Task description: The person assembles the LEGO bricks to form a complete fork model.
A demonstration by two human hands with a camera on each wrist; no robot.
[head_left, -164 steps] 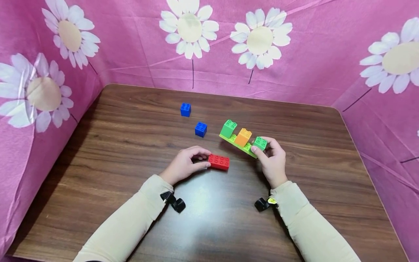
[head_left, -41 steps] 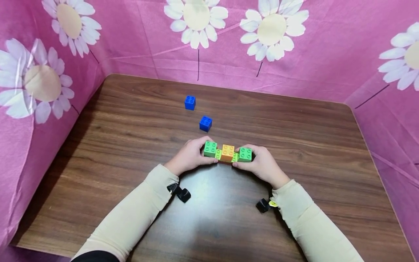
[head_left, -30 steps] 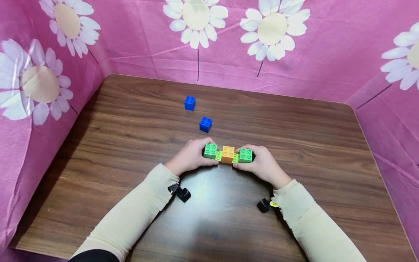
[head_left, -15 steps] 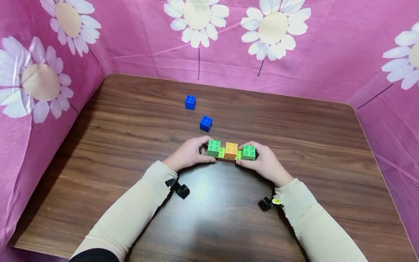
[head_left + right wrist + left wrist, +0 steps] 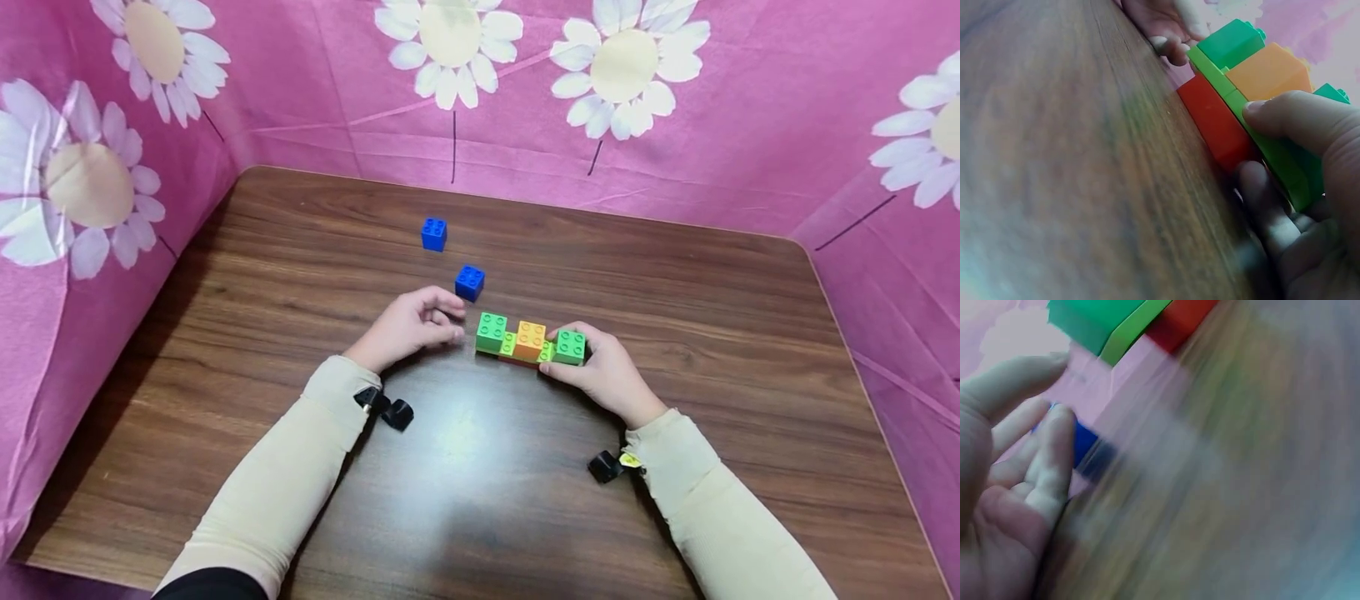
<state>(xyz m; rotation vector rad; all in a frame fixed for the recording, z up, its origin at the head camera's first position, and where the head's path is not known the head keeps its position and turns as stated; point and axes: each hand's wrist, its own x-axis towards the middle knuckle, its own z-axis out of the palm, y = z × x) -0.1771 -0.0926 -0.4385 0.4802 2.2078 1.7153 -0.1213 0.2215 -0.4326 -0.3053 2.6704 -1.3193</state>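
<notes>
We see the right hand (image 5: 611, 371) holding the right end of a long, flat, light green plastic plate (image 5: 508, 343), with its thumb on the near edge. On top sit a square green plastic brick (image 5: 491, 333) at the left, a square orange plastic brick (image 5: 529, 340) in the middle and another green brick (image 5: 570, 347) at the right. A red plastic brick (image 5: 1213, 125) is underneath; we cannot tell if it touches the brown wooden table (image 5: 450, 533). The left hand (image 5: 412, 323) is loosely bent and partly wide, just beside the plate's left end. Near its fingertips we see a blue plastic brick (image 5: 469, 283), with a second blue brick (image 5: 433, 234) farther back.
</notes>
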